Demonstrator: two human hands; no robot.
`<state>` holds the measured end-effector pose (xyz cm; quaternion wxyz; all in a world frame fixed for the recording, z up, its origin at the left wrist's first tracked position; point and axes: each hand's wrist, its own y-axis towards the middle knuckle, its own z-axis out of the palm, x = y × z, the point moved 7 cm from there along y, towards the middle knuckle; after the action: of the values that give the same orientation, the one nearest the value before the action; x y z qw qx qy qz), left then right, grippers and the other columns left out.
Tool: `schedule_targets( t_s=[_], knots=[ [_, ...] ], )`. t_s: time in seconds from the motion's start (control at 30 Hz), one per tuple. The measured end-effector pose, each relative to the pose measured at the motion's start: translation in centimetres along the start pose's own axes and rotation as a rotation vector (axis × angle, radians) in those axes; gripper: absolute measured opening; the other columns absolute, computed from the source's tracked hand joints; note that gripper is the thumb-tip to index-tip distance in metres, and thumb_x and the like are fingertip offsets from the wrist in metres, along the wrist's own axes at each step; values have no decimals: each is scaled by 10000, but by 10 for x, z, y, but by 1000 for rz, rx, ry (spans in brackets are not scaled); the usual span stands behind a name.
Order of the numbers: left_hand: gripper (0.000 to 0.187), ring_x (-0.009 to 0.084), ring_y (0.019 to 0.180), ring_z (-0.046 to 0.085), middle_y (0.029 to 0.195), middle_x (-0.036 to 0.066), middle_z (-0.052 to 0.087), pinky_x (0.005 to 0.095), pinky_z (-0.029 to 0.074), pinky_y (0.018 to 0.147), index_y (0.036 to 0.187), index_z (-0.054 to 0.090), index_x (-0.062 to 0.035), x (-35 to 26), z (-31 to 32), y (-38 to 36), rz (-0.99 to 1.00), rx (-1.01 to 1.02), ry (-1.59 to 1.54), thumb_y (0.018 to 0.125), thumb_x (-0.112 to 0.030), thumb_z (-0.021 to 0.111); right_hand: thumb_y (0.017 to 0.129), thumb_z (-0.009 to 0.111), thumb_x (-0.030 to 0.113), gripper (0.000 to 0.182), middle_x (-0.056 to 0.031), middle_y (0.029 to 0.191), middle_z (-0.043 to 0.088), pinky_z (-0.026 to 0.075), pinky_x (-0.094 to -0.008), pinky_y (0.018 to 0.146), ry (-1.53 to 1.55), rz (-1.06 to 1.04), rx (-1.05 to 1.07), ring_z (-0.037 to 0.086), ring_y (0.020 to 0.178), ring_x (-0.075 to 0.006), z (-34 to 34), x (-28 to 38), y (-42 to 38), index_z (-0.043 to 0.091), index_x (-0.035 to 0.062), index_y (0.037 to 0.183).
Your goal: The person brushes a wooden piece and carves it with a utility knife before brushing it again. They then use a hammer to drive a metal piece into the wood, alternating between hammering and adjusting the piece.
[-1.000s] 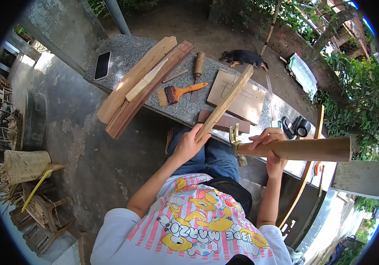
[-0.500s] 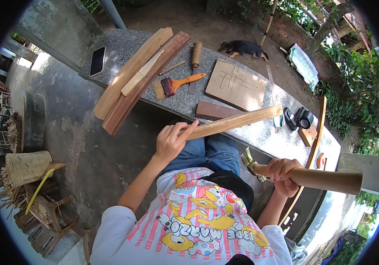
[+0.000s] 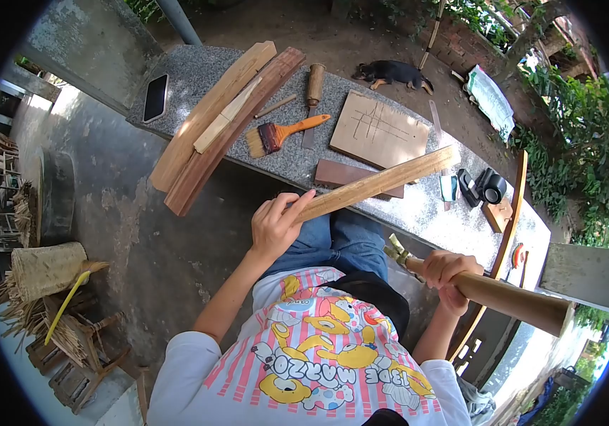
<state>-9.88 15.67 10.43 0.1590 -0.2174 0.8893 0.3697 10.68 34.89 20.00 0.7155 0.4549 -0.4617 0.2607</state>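
Note:
My left hand (image 3: 276,224) is closed around the near end of a light wooden bar (image 3: 382,181). The bar slants up and to the right, with its far end above the bench. My right hand (image 3: 451,277) grips the narrow part of a round wooden club (image 3: 521,302), whose thick end points to the lower right. At its other end is a crumpled yellowish wrapping (image 3: 398,252). Behind the bar lie a reddish-brown block (image 3: 340,172) and a flat board (image 3: 379,128) with lines drawn on it. The club and bar are apart.
On the stone bench (image 3: 276,167) lie a paintbrush (image 3: 283,135), a wood-handled chisel (image 3: 314,89), long wooden pieces (image 3: 212,106), a phone (image 3: 155,98) and a black tape dispenser (image 3: 482,188). A dog (image 3: 393,73) lies beyond. Straw bundles (image 3: 49,277) stand at left.
The bar's far end has risen and its face has turned. The club's thick end has dipped lower, while my right hand has moved slightly left. Both hands keep their grips.

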Motion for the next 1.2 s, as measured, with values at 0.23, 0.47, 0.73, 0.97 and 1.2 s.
schedule_targets(
  t_s=[0.23,0.47,0.73,0.97,1.2],
  knots=[
    [570,195,680,604,862,26,597,315,486,619,1164,700,-147,2,2,0,-32,21,-32,623,24,743,751,636,159,197,-19,500,467,405,-284,430,-41,-25,38,445,403,-156,2,-1,1,497,59,654],
    [299,98,583,563,754,40,578,252,445,522,1133,608,-28,-4,57,-17,-304,245,-738,886,-153,719,736,609,61,134,-44,541,494,399,-298,480,-40,38,-15,471,467,-170,6,-9,3,515,29,646],
    [467,6,415,291,638,-57,351,188,249,396,1021,506,-49,-24,116,-43,-1023,829,-1682,1023,-503,397,824,655,65,126,-34,667,562,419,-283,581,-357,259,-154,494,578,-121,4,-48,25,565,26,745],
    [596,10,404,288,615,-61,338,190,245,394,999,511,-61,-20,126,-47,-1117,882,-1673,952,-647,420,872,620,33,146,-6,586,524,342,-236,466,-488,165,-79,459,493,-72,35,-64,68,546,33,746],
    [583,19,391,284,602,-50,349,199,241,391,937,512,-57,-20,128,-48,-1154,857,-1699,943,-637,460,857,623,81,171,-3,521,513,337,-246,421,-416,298,-143,462,438,-72,41,-83,84,571,12,709]
  ],
)
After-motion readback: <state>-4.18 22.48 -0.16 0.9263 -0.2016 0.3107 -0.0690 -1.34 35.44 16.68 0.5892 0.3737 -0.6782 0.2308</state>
